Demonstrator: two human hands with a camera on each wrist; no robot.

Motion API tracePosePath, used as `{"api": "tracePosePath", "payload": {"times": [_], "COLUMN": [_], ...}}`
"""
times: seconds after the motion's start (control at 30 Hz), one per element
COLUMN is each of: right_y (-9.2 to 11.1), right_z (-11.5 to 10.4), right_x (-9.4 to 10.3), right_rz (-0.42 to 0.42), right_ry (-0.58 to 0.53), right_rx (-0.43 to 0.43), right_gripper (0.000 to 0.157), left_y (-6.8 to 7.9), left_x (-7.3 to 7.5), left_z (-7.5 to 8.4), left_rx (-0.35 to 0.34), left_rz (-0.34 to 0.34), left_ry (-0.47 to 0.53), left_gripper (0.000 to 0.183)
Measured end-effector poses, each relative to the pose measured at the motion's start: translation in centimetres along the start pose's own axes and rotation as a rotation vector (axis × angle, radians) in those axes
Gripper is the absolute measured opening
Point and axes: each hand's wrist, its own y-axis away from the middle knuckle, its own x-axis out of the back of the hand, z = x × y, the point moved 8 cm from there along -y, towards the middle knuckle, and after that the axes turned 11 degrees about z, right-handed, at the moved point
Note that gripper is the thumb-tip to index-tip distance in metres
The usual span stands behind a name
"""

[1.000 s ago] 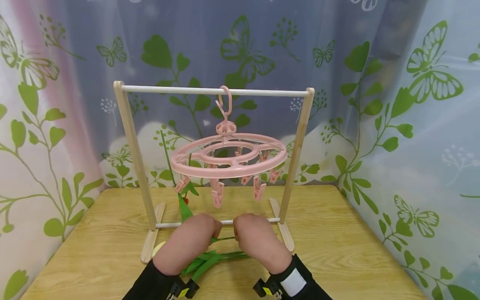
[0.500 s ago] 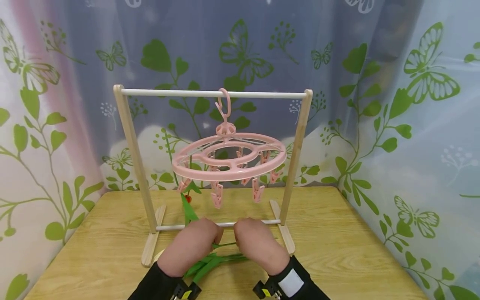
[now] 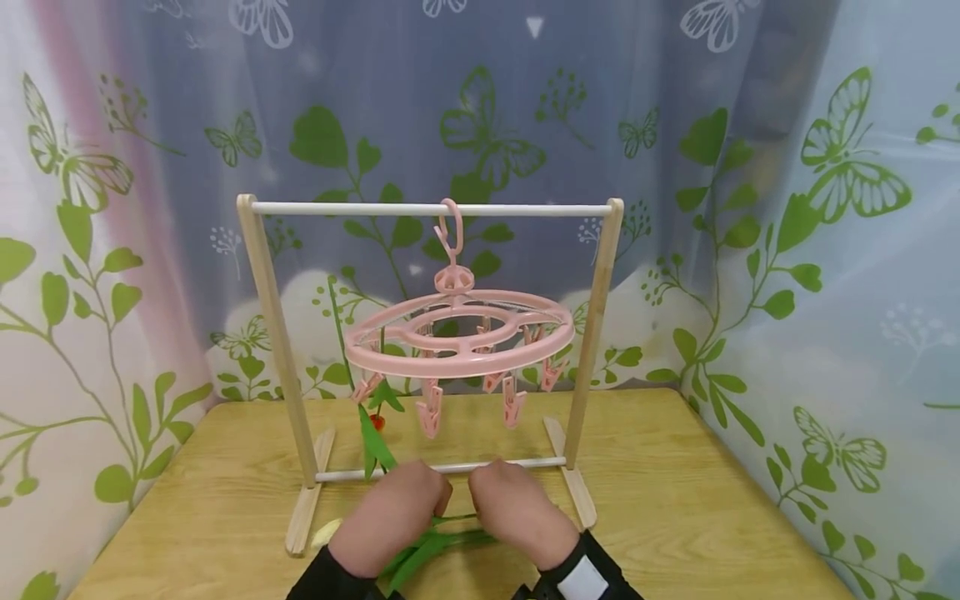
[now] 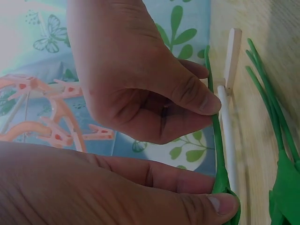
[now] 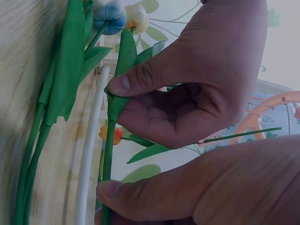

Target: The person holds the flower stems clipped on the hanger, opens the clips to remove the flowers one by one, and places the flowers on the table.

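Both hands hold one artificial tulip by its green stem [image 5: 109, 150], just in front of the rack. My left hand [image 3: 405, 507] pinches it between thumb and fingers at the base of the leaves. A short way along, my right hand [image 3: 519, 508] pinches the bare stem. Below them, more artificial tulips [image 3: 431, 554] lie on the table, their leaves bunched. A blue flower head [image 5: 111, 18] and a pale yellow one [image 5: 136, 18] show beyond the left hand. An orange-red tulip [image 3: 377, 422] hangs head down from a clothespin on the pink round drying hanger [image 3: 457, 364].
The hanger hooks over the white top bar [image 3: 337, 208] of a wooden rack, whose lower bar [image 3: 341, 476] runs behind the hands. Several pink clothespins [image 3: 513, 404] dangle from the ring. Patterned curtains [image 3: 750, 250] enclose the wooden table [image 3: 675, 492].
The head view has tilted, so rack and hands sit lower in the picture. Both hands keep their hold on the stem, with little movement of their own. The hanger has swayed slightly.
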Motion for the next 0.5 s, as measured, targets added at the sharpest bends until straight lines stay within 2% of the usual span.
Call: {"api": "tracePosePath", "payload": {"times": [0.23,0.4,0.5], "right_y": [-0.2,-0.1,-0.3], "right_z": [0.3,0.6,0.7], "right_x": [-0.3,-1.2,-1.5], "right_rz": [0.025,-0.017,-0.01], "right_ry": [0.006,-0.014,0.004], "right_rx": [0.017,0.002,0.014], "right_gripper": [0.047,0.045,0.045], "left_y": [-0.3,-0.3,-0.3], "left_x": [-0.9,-1.5,-1.8], "left_z": [-0.4,-0.6,-0.8], "left_rx": [0.021,0.048,0.053], "left_rz": [-0.018,-0.036,-0.031], "left_ry": [0.046,0.088,0.081], "left_gripper": [0.056,0.055,0.055]}}
